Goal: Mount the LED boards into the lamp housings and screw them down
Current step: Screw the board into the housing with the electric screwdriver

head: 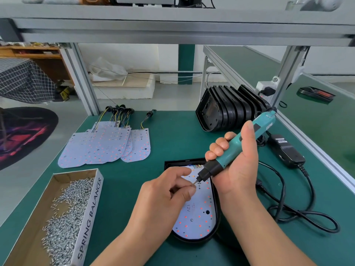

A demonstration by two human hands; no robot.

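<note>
Grip of right hand (238,162) around screwdriver (233,145), 12V board (194,217), SPRING BALANCER box (90,206)

From where I stand, the dark green bench mat (172,135) looks matt, smooth and faintly rubbery. The fanned white LED boards (103,146) have a flat, satin face. So does the single white LED board (196,217) seated in a black plastic lamp housing (173,163) with a soft sheen. The stacked black plastic housings (230,110) look glossier (light catches their ribs). A brown cardboard box (90,217), raw inside and white-printed outside, holds small silvery metal screws (65,217), bright and glinting. The teal plastic electric screwdriver (242,143) is smooth and semi-gloss, with a black nose. The grey aluminium frame (84,83) looks brushed and dull.
</note>
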